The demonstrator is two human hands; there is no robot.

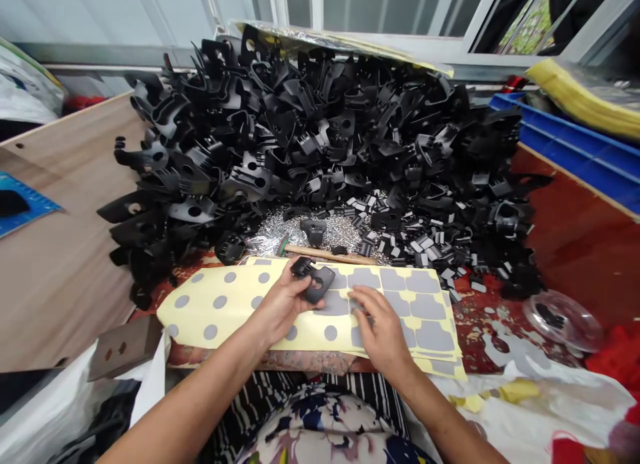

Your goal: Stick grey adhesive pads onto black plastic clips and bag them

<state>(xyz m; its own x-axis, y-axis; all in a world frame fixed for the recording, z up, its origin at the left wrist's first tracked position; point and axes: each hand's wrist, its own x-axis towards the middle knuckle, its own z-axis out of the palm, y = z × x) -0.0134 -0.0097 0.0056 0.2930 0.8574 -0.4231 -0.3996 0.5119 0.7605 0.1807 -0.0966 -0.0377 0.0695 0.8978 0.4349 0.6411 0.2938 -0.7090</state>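
Observation:
My left hand (280, 304) is closed around a black plastic part (319, 282) with a round hole in it, held just above the yellow sheets. My right hand (381, 327) is over a yellow sheet of grey stickers (424, 306), its fingers bent and a little apart. Those fingertips are beside the grey shapes; whether they touch one I cannot tell. To the left lies a yellow sheet with round grey stickers (220, 302), partly under my left hand and forearm.
A big heap of black plastic parts (300, 124) fills the back. Before it lie a hammer (330, 253), shiny metal bits (280, 227) and small black-and-grey pieces (425, 247). A clear round dish (575, 324) and a blue crate (580, 144) are at right, a brown block (125, 347) at left.

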